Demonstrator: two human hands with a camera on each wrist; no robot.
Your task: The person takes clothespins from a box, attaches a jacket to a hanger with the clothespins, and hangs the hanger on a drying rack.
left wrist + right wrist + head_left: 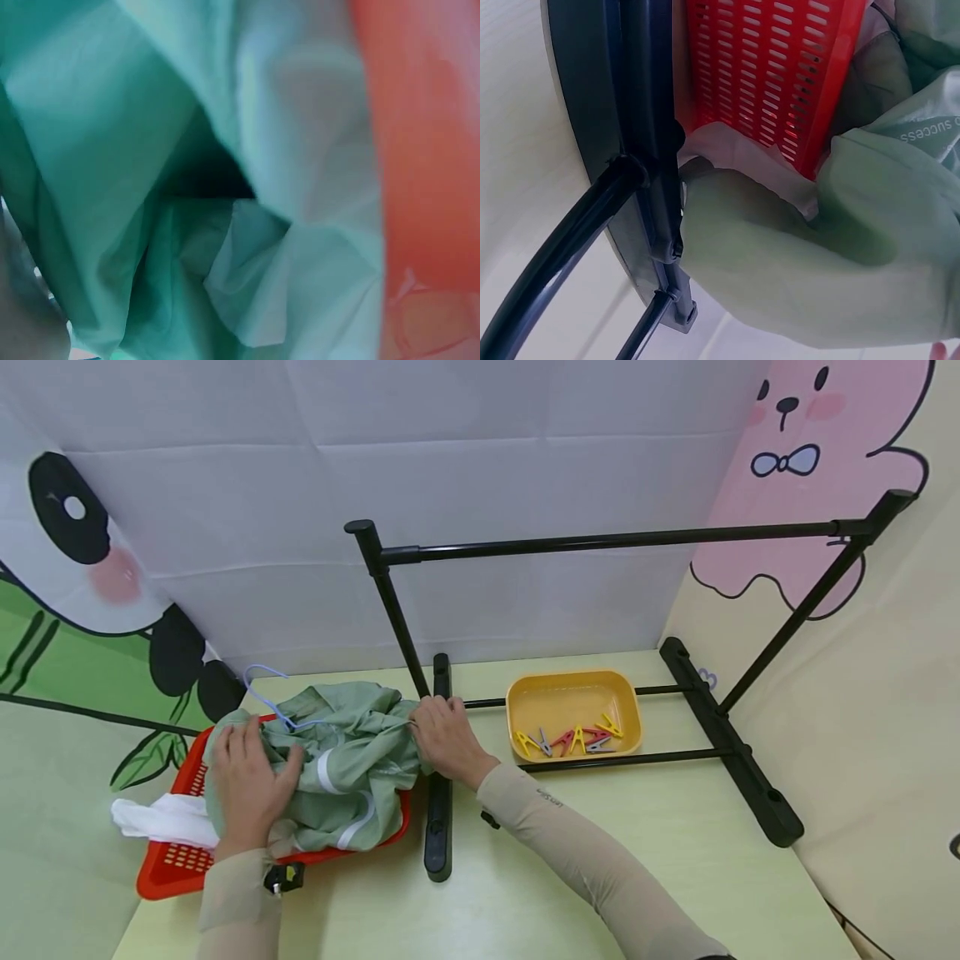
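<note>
A crumpled green garment [352, 768] with white stripes lies heaped over a red basket [168, 872]. The hook of a light blue hanger [258, 689] sticks out from its upper folds. My left hand [251, 777] rests on the garment's left side, fingers extended and thumb apart. At the opposite side, beside the rack's left post, my right hand [447, 739] grips the cloth with curled fingers. Seen from the right wrist, the green cloth [795, 270] bulges past the basket's slotted wall [757, 67]. Green folds [97, 150] fill most of the left wrist view.
A black rack [600, 539] stands right of the basket, its left foot [438, 827] close by. A yellow tray [573, 685] holding several small clothespins [577, 739] sits between the feet. White cloth [165, 818] hangs over the basket's left rim.
</note>
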